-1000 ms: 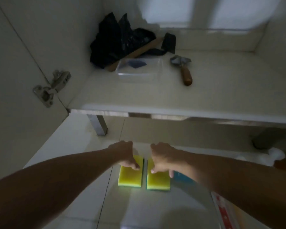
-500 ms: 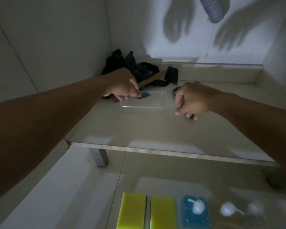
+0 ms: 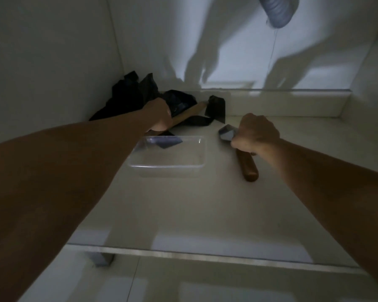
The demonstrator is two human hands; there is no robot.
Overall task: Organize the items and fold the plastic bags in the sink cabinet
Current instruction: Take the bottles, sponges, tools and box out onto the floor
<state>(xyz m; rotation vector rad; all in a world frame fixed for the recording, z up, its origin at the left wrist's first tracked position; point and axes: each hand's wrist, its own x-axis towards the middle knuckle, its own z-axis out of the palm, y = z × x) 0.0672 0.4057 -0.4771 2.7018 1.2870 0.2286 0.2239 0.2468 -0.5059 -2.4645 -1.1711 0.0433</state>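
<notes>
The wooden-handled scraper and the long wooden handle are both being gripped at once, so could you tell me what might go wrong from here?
1. The right hand grips the wooden-handled scraper right at its metal blade, so a cut seems possible.
2. The left hand grips the long wooden handle among the crumpled black plastic bags; pulling may drag them out or nudge the clear plastic tray.
</notes>
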